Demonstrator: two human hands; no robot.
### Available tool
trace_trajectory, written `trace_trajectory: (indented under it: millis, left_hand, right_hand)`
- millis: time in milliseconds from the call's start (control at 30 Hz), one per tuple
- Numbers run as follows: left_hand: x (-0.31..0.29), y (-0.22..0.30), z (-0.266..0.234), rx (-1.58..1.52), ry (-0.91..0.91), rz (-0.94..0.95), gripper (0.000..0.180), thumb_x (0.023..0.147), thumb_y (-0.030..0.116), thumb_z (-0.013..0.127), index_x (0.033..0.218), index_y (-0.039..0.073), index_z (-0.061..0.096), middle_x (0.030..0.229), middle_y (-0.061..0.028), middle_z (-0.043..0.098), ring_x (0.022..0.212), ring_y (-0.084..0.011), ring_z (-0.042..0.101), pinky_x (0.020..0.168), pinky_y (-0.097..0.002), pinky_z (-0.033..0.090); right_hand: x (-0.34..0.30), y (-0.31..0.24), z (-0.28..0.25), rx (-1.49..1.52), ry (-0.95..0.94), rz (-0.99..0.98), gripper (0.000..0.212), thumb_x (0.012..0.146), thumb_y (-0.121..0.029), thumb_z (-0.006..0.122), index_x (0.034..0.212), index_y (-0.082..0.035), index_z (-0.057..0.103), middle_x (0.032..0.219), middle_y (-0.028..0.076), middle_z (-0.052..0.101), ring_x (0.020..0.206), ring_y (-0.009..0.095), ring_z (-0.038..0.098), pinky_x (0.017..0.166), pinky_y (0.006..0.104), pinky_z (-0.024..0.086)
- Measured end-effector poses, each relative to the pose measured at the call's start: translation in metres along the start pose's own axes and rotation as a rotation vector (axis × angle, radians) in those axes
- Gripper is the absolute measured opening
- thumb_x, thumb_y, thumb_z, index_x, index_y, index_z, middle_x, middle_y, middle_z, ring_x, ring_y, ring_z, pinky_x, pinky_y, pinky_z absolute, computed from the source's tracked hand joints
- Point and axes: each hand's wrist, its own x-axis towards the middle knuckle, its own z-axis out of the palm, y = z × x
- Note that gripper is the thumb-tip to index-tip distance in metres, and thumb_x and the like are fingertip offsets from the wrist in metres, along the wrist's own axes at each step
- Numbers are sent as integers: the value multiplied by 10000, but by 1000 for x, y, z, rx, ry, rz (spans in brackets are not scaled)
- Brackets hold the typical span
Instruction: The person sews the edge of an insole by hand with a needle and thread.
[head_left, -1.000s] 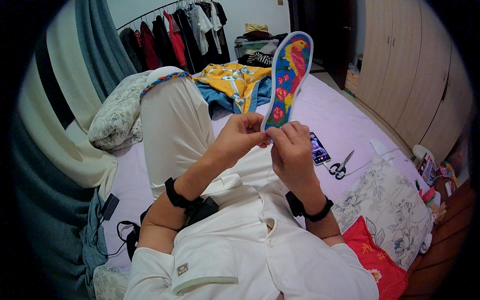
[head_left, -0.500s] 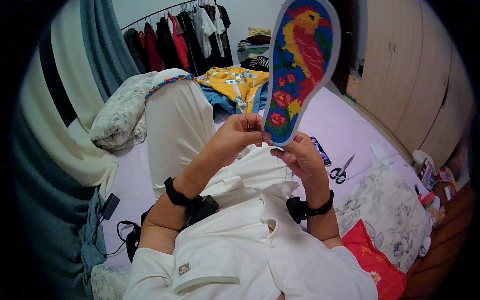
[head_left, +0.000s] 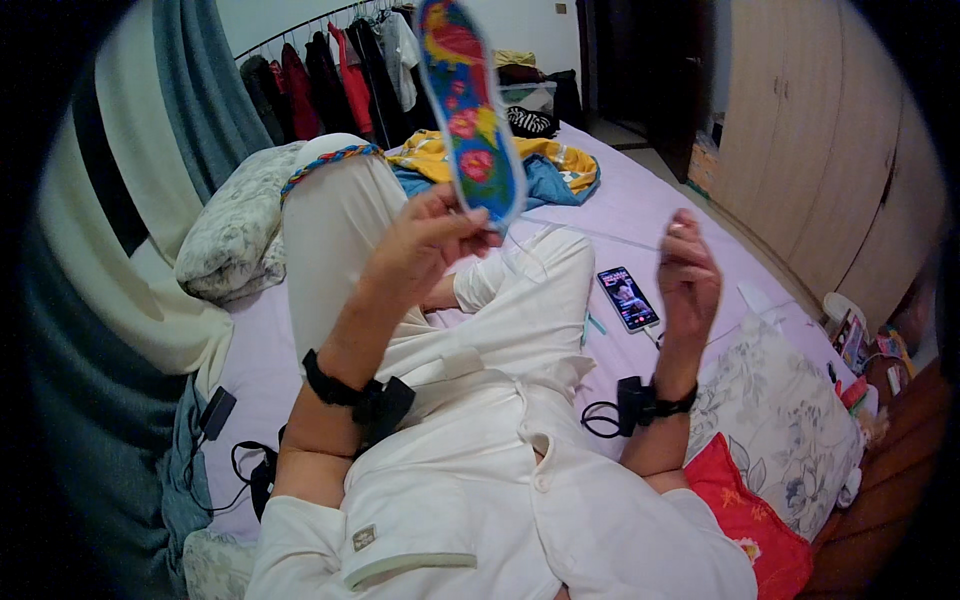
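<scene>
My left hand (head_left: 440, 237) pinches the heel end of an embroidered insole (head_left: 475, 130), held upright above my lap. The insole has a white rim and a blue ground, with red flowers and a red and yellow bird; its upper end runs out of the picture. From its lower end a pale thread (head_left: 590, 234) stretches across to my right hand (head_left: 690, 268), which is raised to the right with fingers closed on it. Whether a needle sits in those fingers is too small to tell. A loose loop of thread hangs below the insole.
A lit phone (head_left: 629, 298) with a cable lies on the bed beside my right wrist. A yellow and blue cloth (head_left: 560, 175) lies beyond my bent legs. At right are a floral pillow (head_left: 790, 430) and a red cloth (head_left: 740, 520); a folded quilt (head_left: 235, 225) lies left.
My right hand has left the insole and moved right, drawing the thread out. My left hand has shifted left with the insole, which is now turned more edge-on. The scissors are now hidden.
</scene>
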Motion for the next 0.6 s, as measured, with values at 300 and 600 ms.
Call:
trace_trajectory:
  millis: [300,600]
  left_hand:
    - [-16,59,-35,-163,204,209,223,817,50,520,1025,-4,459,794,-90,540,623,-124,520,596,-221,469]
    - [-13,17,17,-54,128,-36,302,737,4,614,1014,-1,492,881,-87,584,704,-159,582,651,-269,474]
  right_hand:
    - [-113,-186,9,-813,405,-804,81,886,-28,427,811,-2,408,607,-8,311,498,86,317,409,152,348]
    - [-11,-48,-7,-1397,497,-697,149,878,-121,486,1010,-99,420,670,58,536,544,144,538,457,272,485]
